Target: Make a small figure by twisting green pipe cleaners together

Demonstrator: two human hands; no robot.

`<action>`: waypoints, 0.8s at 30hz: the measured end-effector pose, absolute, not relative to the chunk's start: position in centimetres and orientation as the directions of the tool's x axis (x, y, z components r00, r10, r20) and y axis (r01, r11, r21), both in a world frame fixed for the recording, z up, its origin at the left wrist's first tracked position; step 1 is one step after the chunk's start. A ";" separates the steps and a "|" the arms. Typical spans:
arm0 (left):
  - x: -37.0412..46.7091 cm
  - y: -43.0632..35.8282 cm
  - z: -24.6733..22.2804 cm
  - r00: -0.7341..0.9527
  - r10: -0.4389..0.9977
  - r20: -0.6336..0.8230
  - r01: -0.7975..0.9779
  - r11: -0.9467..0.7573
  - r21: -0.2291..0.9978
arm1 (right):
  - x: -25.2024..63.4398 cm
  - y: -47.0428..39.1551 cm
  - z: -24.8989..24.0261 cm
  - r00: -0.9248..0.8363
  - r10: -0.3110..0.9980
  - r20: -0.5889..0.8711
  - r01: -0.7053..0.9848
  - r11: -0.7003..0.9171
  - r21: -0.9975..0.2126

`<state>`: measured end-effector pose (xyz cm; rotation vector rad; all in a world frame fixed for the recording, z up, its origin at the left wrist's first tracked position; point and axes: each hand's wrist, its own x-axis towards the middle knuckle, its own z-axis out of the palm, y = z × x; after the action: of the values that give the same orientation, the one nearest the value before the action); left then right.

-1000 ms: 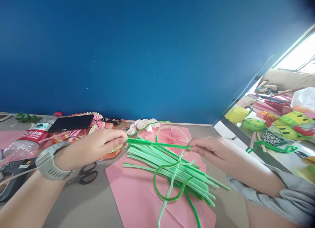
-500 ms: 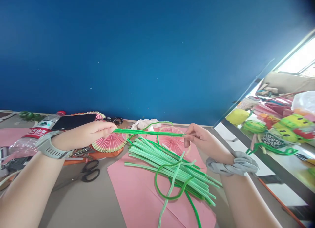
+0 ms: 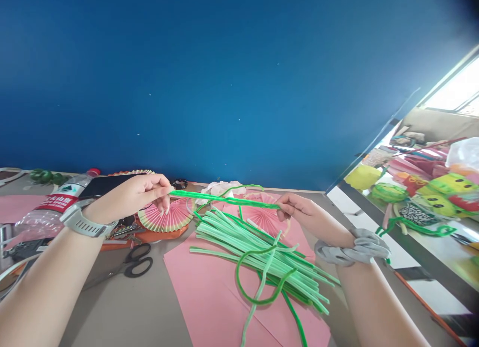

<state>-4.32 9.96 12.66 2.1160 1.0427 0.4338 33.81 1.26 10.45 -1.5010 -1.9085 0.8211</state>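
Observation:
Between my two hands a bright green fuzzy strand [image 3: 224, 199] is stretched nearly level. My left hand [image 3: 149, 192] pinches its left end between thumb and forefinger, the other fingers loosely curled. The right end is pinched in my right hand [image 3: 295, 207]. Just below lies a pile of light green pipe cleaners [image 3: 258, 254] on pink paper sheets [image 3: 202, 297]. A darker green curved pipe cleaner [image 3: 239, 282] rests on top of the pile.
Black scissors [image 3: 136, 262] lie left of the paper. A pink folded paper fan [image 3: 168, 214], a plastic bottle [image 3: 56, 202] and a dark flat device [image 3: 101, 184] are at the left. A blue panel [image 3: 239, 87] rises behind. Colourful crafts [image 3: 434, 197] lie at the right.
My left hand has turned and its fingers have loosened from a tighter fold, and the strand's left end is slightly higher and further left. My right hand has barely moved.

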 end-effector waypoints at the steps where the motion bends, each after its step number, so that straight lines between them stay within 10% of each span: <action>1: -4.3 10.0 12.7 0.617 0.786 -0.031 0.549 -0.402 0.733 | 33.9 1.2 10.5 -0.224 0.974 0.037 0.629 0.173 -0.758; 8: -4.1 10.2 12.4 0.552 0.833 -0.038 0.588 -0.357 0.726 | 33.5 0.6 11.1 -0.309 0.942 -0.128 0.699 0.133 -0.703; 24: -5.6 10.5 12.5 0.451 0.890 -0.067 0.609 -0.252 0.752 | 33.6 -0.8 13.1 -0.224 0.974 -0.025 0.814 0.172 -0.555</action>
<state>-5.56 10.49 12.50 1.9717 1.2522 0.4897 33.61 -0.75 13.11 -1.7005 -2.1185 0.6657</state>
